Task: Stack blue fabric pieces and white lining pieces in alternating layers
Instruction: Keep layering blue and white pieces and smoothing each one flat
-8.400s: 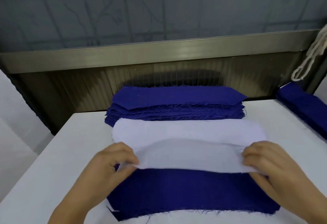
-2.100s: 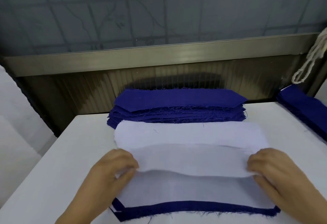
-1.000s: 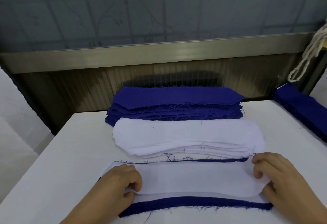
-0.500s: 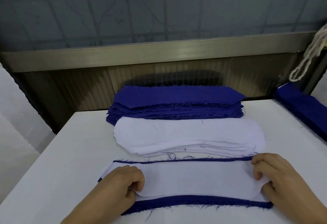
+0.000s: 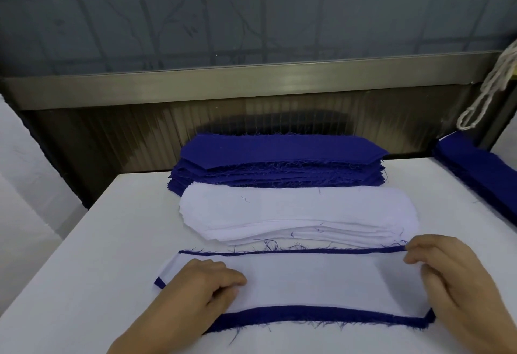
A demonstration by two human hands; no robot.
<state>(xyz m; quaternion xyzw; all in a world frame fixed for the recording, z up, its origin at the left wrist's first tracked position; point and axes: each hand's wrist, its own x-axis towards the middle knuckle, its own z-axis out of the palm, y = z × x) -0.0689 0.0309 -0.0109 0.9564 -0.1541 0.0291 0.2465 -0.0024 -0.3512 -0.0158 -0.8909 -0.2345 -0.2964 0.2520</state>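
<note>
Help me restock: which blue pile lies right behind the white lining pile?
The centre blue stack, at the table's far edge, directly behind the white lining pile. The other blue stack lies off along the right edge.

Garment workshop, stacked cut fabric pieces (image 5: 279, 158), worktable (image 5: 98, 255)

Two hands (image 5: 195, 295), three blue fabric stacks (image 5: 279, 163), one white lining stack (image 5: 296, 211), perhaps one cord (image 5: 486, 93).

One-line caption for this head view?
Both hands, left and right, settle a white lining piece onto a blue fabric piece.
</note>
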